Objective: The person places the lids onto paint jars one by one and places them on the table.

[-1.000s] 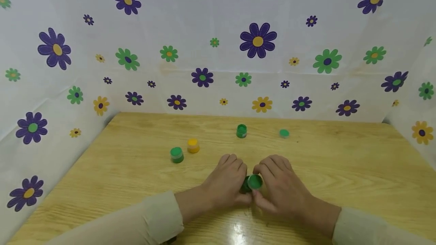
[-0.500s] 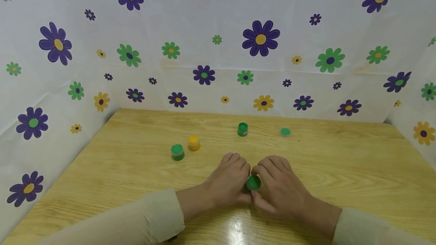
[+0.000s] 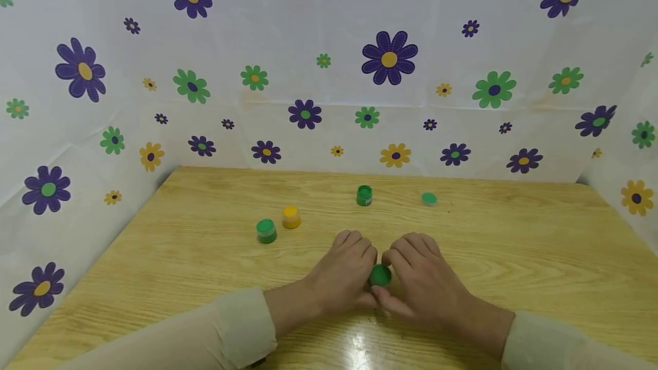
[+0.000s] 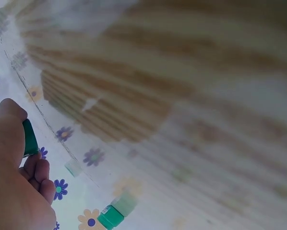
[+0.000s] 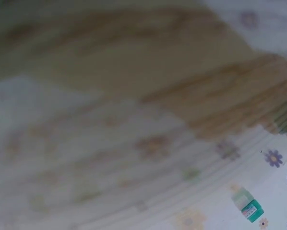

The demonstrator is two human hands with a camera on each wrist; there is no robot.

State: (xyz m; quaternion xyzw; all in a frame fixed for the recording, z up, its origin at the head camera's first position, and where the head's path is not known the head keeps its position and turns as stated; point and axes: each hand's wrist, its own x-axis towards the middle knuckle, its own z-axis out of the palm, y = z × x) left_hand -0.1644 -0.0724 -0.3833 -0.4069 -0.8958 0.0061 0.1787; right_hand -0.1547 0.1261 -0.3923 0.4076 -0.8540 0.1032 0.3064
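In the head view, my left hand [image 3: 341,273] and right hand [image 3: 426,281] meet low over the table. My left fingers curl round a small green paint jar [image 4: 30,138], which shows in the left wrist view beside the thumb. Between the hands is a round green lid [image 3: 380,274], pinched by my right thumb and fingers, its face toward the head camera. It overlaps the jar and hides most of it from above. Only a sliver of the right hand reaches the right wrist view.
An uncovered green paint jar [image 3: 364,196] stands at the back, with a loose pale green lid [image 3: 429,198] to its right. A lidded green jar [image 3: 266,231] and a lidded yellow jar [image 3: 291,217] stand at left. Flower-printed cloth [image 3: 329,33] surrounds the wooden table [image 3: 205,233].
The right hand has brought the green lid slightly left, from beside the held jar to over it. The left hand keeps its grip, and the other jars stay put.
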